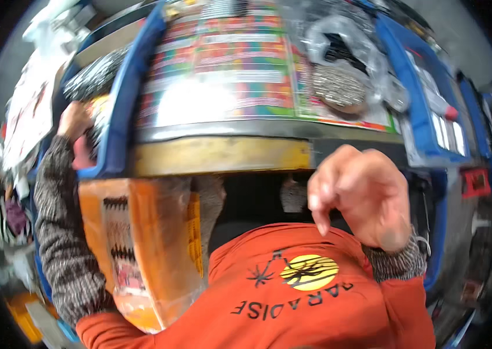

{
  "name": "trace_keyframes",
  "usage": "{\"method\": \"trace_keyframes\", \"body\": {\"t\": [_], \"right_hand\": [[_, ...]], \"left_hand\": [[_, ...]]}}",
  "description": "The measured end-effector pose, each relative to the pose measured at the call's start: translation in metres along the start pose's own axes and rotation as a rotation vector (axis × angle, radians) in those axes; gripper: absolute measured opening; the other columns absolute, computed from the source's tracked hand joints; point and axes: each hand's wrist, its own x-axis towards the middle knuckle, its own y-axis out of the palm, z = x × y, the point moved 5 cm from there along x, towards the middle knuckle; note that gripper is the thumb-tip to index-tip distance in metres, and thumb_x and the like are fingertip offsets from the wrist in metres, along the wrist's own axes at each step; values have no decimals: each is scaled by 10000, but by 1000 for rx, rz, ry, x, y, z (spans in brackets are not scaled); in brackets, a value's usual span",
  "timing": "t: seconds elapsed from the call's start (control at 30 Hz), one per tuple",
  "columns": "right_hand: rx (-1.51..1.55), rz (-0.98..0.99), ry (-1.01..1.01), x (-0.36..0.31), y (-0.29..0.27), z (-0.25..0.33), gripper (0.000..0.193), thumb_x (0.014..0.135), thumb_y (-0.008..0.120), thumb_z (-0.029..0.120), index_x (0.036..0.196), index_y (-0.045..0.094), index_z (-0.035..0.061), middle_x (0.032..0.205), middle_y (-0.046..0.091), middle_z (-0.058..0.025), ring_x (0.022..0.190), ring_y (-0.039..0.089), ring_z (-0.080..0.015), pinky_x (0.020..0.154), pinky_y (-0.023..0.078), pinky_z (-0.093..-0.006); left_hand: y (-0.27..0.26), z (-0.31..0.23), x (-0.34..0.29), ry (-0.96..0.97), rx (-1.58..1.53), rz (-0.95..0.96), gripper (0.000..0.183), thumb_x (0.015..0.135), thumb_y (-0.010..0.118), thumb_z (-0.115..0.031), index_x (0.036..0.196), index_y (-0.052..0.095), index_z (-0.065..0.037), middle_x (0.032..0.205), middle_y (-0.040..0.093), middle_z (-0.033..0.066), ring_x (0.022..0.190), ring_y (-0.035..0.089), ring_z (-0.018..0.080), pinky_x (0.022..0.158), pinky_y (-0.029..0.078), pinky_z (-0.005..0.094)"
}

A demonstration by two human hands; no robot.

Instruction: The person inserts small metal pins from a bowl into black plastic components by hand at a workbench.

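My left hand (75, 120) reaches to the blue bin (119, 110) at the left end of the table. Its knuckles show, but the fingertips are hidden. Beside it in the bin lie a yellowish packet (100, 107) and a bundle in dark, shiny plastic (96, 75); something pinkish-red (83, 152) shows just below the wrist. Over my lap, in front of the table edge, my right hand (365, 195) hangs in the air. Its fingers are loosely bent and apart, slightly blurred, with nothing visible in them.
A colourful printed sheet (217, 64) covers the table top. Small silvery metal pieces (339, 87) lie in a heap by a clear plastic bag (374, 55). Another blue bin (426, 99) stands at the right. An orange plastic package (170, 244) sits below the table edge, left of my lap.
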Motion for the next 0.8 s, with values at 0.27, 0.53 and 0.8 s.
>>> {"method": "trace_keyframes", "body": {"t": [0.27, 0.53, 0.8], "right_hand": [[-570, -496, 42, -42, -61, 66, 202, 859, 686, 120, 1011, 624, 2, 861, 606, 11, 727, 544, -39, 606, 458, -196], [-1477, -871, -121, -96, -153, 162, 159, 834, 664, 107, 914, 670, -30, 809, 681, -59, 720, 611, -108, 671, 487, -255], [-1906, -860, 138, -126, -249, 191, 247, 824, 611, 186, 983, 676, 7, 793, 659, -134, 733, 634, -245, 689, 480, -346]], "left_hand": [[19, 29, 9, -114, -428, -347, 89, 712, 573, -63, 716, 503, -8, 720, 526, 178, 675, 532, 354, 622, 408, 454], [-64, -10, -28, -402, -631, -260, 120, 850, 590, -90, 879, 617, 23, 736, 603, 120, 654, 582, 173, 608, 450, 329], [-94, -23, -36, -281, -761, -734, 216, 947, 557, -166, 1043, 623, 16, 888, 666, 100, 807, 618, 135, 748, 483, 279]]}}
